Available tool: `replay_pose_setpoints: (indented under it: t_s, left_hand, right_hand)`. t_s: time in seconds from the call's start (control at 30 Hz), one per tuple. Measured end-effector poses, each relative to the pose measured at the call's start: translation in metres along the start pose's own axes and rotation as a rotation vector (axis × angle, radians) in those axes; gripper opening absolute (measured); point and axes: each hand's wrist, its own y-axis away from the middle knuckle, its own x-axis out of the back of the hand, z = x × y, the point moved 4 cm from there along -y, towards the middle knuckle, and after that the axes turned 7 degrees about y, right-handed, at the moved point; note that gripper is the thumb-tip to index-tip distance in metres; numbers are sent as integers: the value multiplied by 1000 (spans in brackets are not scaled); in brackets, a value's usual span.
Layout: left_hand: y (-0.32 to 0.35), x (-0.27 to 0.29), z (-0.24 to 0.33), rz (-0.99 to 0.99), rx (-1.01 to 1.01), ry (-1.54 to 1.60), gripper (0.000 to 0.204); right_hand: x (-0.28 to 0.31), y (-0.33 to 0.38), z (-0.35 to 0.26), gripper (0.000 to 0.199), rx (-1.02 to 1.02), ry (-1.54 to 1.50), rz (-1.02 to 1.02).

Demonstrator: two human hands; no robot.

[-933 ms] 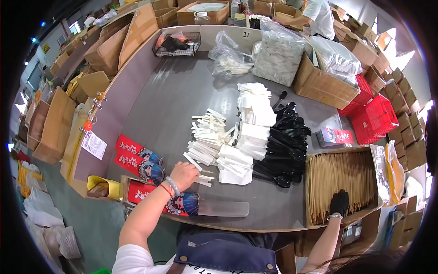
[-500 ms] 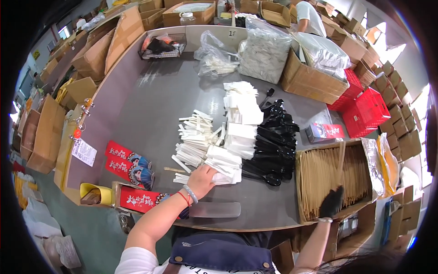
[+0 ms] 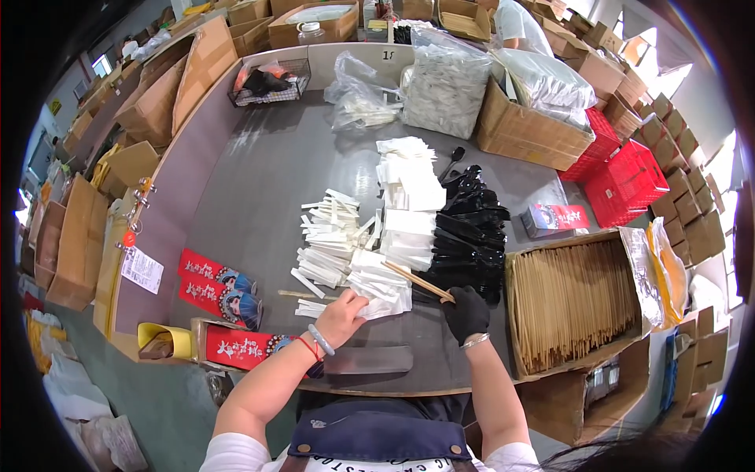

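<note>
My right hand, in a black glove, grips a pair of wooden chopsticks whose far ends point up and left over the white paper packets. My bare left hand is at the near edge of those packets with its fingers bent together; whatever they pinch is hidden. Small narrow white packets lie loose beyond it, beside a row of stacked white napkins. Black plastic-wrapped spoons are heaped to the right of the napkins. An open carton of wooden chopsticks stands at the right.
Red printed sleeves lie at the left, near a red printed box and a clear plastic tray. Plastic bags, a brown carton and red baskets stand at the back right. Another person is beyond the table.
My right hand has moved left from the chopstick carton to the middle front, bringing chopsticks with it. My left hand stays by the white packets, nearly in place.
</note>
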Motion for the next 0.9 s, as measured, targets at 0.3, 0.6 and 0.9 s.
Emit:
replay_pose_setpoints:
  t_s: [0.3, 0.6, 0.9]
  left_hand:
    - [29, 3, 2, -94, 541, 905, 36]
    - [70, 13, 53, -26, -35, -324, 37]
    - [114, 6, 67, -171, -35, -459, 42]
  right_hand:
    - [8, -3, 3, 18, 17, 8, -4]
    - [46, 6, -50, 16, 157, 57, -161]
    - [-28, 65, -107, 19, 410, -85, -575]
